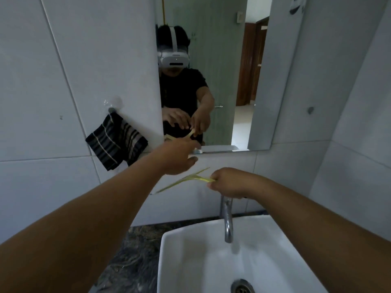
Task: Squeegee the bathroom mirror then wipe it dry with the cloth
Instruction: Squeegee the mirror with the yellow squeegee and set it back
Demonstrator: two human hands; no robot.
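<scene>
The bathroom mirror (pixel 228 60) hangs on the tiled wall above the sink and reflects me and my hands. My right hand (pixel 230 182) is shut on the handle of a thin yellow-green squeegee (pixel 186 178), held edge-on below the mirror's lower edge. Just left of it, my left hand (pixel 177 157) reaches toward the mirror's lower left corner with fingers loosely apart, holding nothing that I can see. A dark striped cloth (pixel 116 142) hangs from a wall hook left of the mirror.
A white basin (pixel 186 261) with a chrome tap (pixel 227 218) and drain (pixel 242 287) sits below my hands. A dark speckled countertop (pixel 131 254) lies to its left. The mirror reflects a door and a doorway behind me.
</scene>
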